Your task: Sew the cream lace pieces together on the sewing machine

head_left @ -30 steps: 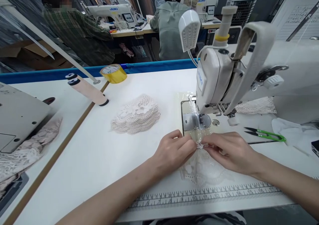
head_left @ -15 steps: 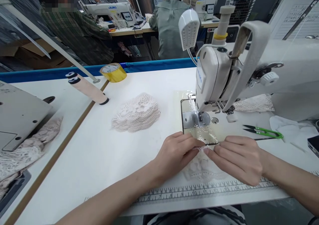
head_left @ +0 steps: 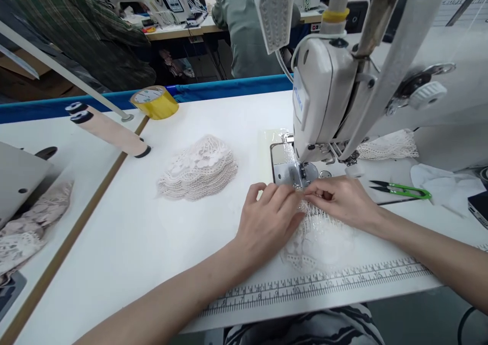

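A pale lace piece point(head_left: 318, 238) lies flat on the white table just in front of the sewing machine point(head_left: 343, 85). My left hand point(head_left: 269, 218) presses on its left side, fingertips pinching its far edge. My right hand point(head_left: 341, 202) pinches the same edge from the right. Both sets of fingertips meet right at the presser foot and needle plate point(head_left: 293, 174). A printed ruler strip point(head_left: 316, 284) runs along the table's near edge below the lace.
A stack of lace pieces point(head_left: 198, 169) sits left of the machine. Green thread snips point(head_left: 400, 190) and white cloth point(head_left: 442, 187) lie at right. Yellow tape roll point(head_left: 152, 101) and a pinkish tube point(head_left: 109, 128) are at back left. Two people sit at machines behind.
Both hands have pushed the lace edge forward from the near table up to the presser foot. The view has moved closer to the machine.
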A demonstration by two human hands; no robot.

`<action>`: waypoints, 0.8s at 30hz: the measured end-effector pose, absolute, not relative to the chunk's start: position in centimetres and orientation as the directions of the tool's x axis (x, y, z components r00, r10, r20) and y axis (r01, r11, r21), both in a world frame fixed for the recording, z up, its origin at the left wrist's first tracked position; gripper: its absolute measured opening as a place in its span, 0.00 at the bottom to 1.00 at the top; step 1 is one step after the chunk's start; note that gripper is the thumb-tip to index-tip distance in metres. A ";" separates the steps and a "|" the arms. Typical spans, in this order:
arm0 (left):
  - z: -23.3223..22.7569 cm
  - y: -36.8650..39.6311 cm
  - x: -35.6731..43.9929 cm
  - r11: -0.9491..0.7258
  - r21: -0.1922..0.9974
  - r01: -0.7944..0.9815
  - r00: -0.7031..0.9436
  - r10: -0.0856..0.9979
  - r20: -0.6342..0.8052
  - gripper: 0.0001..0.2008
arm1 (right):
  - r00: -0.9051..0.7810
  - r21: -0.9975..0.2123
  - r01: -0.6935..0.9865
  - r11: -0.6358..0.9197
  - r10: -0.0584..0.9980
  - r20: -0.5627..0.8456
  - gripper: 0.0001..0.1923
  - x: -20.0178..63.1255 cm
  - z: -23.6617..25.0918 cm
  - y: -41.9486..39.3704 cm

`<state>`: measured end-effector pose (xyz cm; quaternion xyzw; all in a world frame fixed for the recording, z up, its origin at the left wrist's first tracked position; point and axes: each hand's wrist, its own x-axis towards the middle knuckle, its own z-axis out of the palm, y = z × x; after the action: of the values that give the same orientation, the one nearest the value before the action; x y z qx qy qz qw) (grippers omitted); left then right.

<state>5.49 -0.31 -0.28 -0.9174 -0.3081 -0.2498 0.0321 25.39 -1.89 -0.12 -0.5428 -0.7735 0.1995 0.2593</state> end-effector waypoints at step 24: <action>-0.4 -0.2 6.0 -0.838 -0.004 0.546 0.766 0.497 0.409 0.15 | -0.505 0.285 0.857 0.430 0.811 0.295 0.20 25.4 0.8 -4.2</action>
<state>6.05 -0.18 -0.42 -0.9375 -0.2780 -0.1998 0.0615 25.43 -4.21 0.79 -0.4943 -0.8436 -0.2020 0.0563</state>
